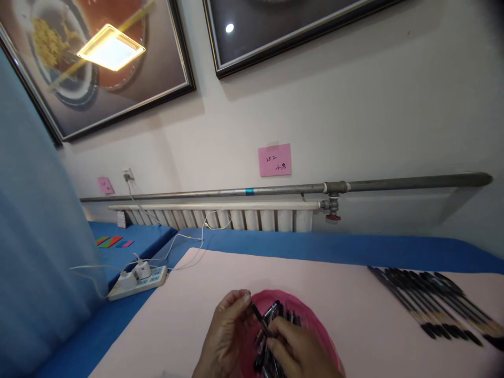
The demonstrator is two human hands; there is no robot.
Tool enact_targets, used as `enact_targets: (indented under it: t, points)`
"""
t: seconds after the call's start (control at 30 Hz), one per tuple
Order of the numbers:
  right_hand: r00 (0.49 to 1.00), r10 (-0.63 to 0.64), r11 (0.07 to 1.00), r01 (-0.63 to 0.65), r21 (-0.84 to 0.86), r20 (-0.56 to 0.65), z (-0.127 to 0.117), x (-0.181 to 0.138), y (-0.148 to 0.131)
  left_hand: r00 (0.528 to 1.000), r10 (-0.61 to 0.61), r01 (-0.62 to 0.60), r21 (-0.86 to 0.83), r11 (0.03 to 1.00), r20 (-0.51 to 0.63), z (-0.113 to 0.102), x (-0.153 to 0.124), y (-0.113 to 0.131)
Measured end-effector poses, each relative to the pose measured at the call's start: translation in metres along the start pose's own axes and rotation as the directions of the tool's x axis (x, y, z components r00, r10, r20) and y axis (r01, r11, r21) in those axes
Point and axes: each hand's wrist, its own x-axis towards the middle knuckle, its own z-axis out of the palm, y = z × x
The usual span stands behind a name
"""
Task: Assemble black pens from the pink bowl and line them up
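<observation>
A slim dark pen slants above the pink basket, spanned by 2 hands. The left hand pinches the upper end between thumb and fingertips; the right hand is closed on the lower end, thumb and forefinger together (its other fingers are hard to make out). Below, more pens lie loose and jumbled in the basket; to the right, on the pink sheet, a row of dark pens lies side by side.

The pen should be light and stiff, probably smooth plastic, so it could twist or slip under a loose pinch. A thin wall might crack if bent, though ordinary finger pressure should be safe. The barrel, near its middle, looks the best place for a steady hold.
</observation>
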Motion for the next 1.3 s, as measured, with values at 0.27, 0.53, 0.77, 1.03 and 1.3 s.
enact_targets:
  t: [0.27,0.53,0.77,1.03,1.3]
  points:
    - [0.999,0.001,1.000,-0.001,0.014,0.047,-0.001,-0.001,-0.003,1.000,-0.020,0.020,0.066,0.998,-0.002,0.003,-0.006,0.006]
    - [1.000,-0.004,1.000,0.004,-0.004,0.014,0.000,0.001,0.000,0.998,0.015,-0.023,0.124,0.992,0.059,0.010,-0.008,-0.002]
    - [1.000,-0.012,0.999,0.013,-0.043,0.027,0.000,0.001,0.002,1.000,0.013,-0.014,0.054,0.998,0.018,0.014,-0.009,-0.006]
    - [0.999,-0.037,0.999,0.038,-0.033,0.023,0.000,0.000,0.004,0.992,-0.050,0.041,0.079,0.996,0.114,0.008,-0.009,-0.004]
    - [0.998,-0.016,1.000,0.017,-0.014,0.055,0.002,0.000,0.006,0.991,-0.009,0.009,-0.001,1.000,0.134,0.008,-0.006,-0.004]
